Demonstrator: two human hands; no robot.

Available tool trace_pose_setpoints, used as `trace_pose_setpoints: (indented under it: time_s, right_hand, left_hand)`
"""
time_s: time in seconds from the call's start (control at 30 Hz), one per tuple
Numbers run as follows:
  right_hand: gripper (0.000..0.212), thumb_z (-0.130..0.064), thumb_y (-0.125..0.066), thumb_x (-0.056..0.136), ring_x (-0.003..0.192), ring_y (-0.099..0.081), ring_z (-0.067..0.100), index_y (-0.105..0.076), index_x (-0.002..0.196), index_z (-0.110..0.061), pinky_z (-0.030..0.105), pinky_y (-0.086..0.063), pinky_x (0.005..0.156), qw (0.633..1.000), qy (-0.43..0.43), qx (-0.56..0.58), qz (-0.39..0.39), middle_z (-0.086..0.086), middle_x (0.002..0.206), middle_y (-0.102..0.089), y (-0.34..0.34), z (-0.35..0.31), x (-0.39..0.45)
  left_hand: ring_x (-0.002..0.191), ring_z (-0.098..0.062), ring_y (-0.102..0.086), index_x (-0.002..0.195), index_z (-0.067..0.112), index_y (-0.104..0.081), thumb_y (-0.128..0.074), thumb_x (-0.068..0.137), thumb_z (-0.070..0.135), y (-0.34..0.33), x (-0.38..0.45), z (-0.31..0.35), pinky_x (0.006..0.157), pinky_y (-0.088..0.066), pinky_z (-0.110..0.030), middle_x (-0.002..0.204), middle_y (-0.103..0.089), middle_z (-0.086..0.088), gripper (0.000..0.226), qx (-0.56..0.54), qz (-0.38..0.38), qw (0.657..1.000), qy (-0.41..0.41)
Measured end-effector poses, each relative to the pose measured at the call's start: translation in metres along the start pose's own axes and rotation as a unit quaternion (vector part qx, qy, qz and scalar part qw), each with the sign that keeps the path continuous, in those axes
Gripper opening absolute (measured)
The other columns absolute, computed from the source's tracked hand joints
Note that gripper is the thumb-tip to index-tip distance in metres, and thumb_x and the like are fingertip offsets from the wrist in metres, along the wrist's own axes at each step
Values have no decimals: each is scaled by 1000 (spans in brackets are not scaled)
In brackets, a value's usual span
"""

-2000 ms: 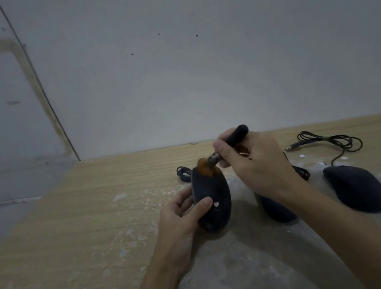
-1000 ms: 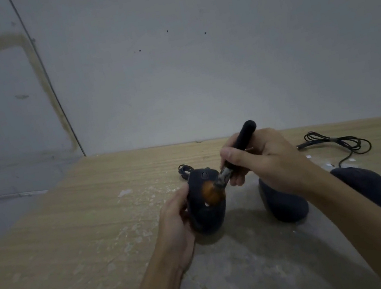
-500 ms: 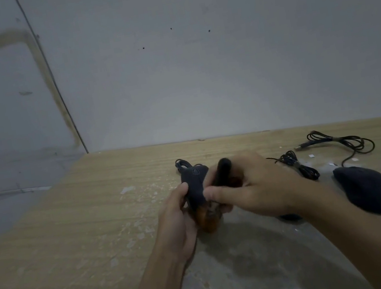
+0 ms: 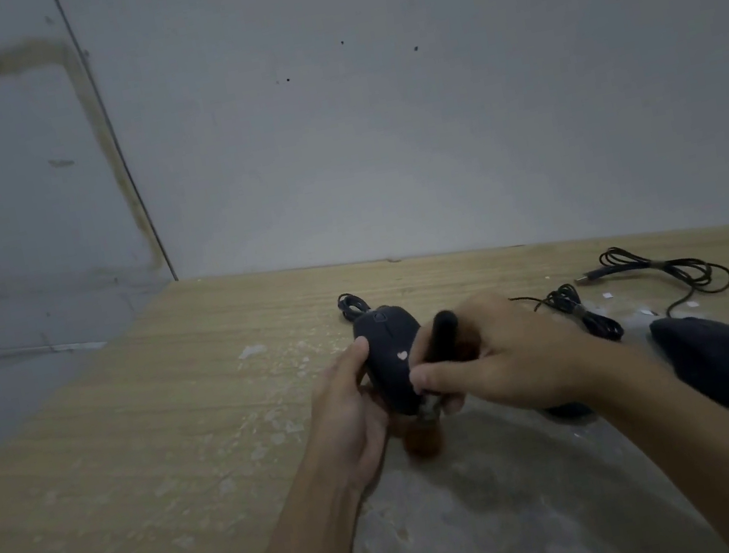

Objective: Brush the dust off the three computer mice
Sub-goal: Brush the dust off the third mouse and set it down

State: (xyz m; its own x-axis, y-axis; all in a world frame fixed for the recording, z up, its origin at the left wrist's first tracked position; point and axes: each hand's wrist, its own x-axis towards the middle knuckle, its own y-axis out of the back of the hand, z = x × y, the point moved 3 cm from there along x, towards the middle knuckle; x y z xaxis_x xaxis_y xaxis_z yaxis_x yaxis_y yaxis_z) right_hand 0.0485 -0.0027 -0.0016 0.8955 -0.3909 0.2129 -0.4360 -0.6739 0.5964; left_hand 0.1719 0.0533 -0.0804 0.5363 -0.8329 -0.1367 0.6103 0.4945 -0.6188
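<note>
The left hand [image 4: 353, 417] gripped the left mouse [image 4: 392, 359], long axis pointing away, while the right hand [image 4: 508, 358] pinched the brush [image 4: 438, 346] against its near end; the other mice lay right of it.

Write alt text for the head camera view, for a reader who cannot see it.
A person's left hand holds a dark computer mouse above a wooden table, while the right hand grips a black-handled brush with its brown bristles at the mouse's near end. A second mouse and coiled cables lie to the right.
</note>
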Motion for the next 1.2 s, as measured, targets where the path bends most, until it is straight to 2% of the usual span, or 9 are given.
trace_pose_setpoints:
  time_s: [0.17,0.3,0.4,0.57,0.73,0.93,1.03,1.13,1.2]
  right_hand:
    - [13,-11,-60,85,66,-68,23,-66,83,0,29,-57,65,996,26,48,65,17,77,-69,16,1,-2]
    - [26,-21,-58,85,58,-64,24,-64,79,4,24,-53,55,977,75,134,151,16,70,-65,25,0,-2]
    - [27,-23,-57,82,64,-68,25,-65,84,3,27,-57,62,969,97,155,167,18,77,-68,27,-1,-1]
    - [15,-14,-60,84,72,-70,16,-67,89,-2,26,-58,69,962,115,32,247,12,81,-70,28,-2,-2]
    - [12,-7,-58,86,61,-66,15,-67,81,-2,22,-53,61,989,86,62,101,12,70,-67,16,-7,-4]
    - [15,-13,-61,84,61,-65,14,-67,77,-1,22,-52,60,993,66,63,76,11,70,-67,14,-6,-1]
    - [14,-7,-58,87,57,-63,19,-64,77,1,24,-51,56,993,35,66,93,15,69,-65,28,1,-3]
    - [18,-10,-55,85,57,-63,24,-65,74,0,24,-53,54,959,78,186,198,15,69,-65,50,4,-6]
    - [17,-10,-55,81,56,-63,25,-67,71,-2,24,-54,54,935,94,288,182,15,70,-66,51,4,-7]
  left_hand:
    - [91,-26,-61,125,0,-48,-37,97,20,4,0,11,55,-58,-27,113,-60,-20,35,-70,3,997,-20]
    - [74,-18,-66,120,3,-51,-39,97,21,6,1,13,48,-55,-21,87,-68,-11,31,-90,-1,995,-31]
    - [59,-12,-69,114,3,-54,-39,97,21,7,1,12,47,-54,-21,72,-72,-7,29,-93,-5,995,-39]
    - [62,-12,-70,105,5,-59,-43,95,20,4,1,11,49,-54,-21,90,-65,-11,24,-78,-3,996,-35]
    - [77,-20,-69,119,-2,-53,-44,93,20,3,-1,7,54,-57,-27,108,-62,-19,35,-71,2,997,-23]
    - [89,-25,-65,124,-2,-50,-44,93,19,2,-2,7,64,-60,-33,116,-60,-22,38,-71,-2,997,-1]
    - [88,-26,-60,123,1,-50,-43,93,20,5,-3,7,56,-59,-29,112,-59,-20,36,-81,-6,996,26]
    - [83,-24,-60,116,3,-54,-42,92,23,6,-4,8,56,-56,-27,107,-60,-17,33,-112,-16,992,52]
    - [76,-22,-62,111,3,-56,-43,92,24,6,-3,7,54,-56,-25,98,-63,-15,31,-117,-20,991,57]
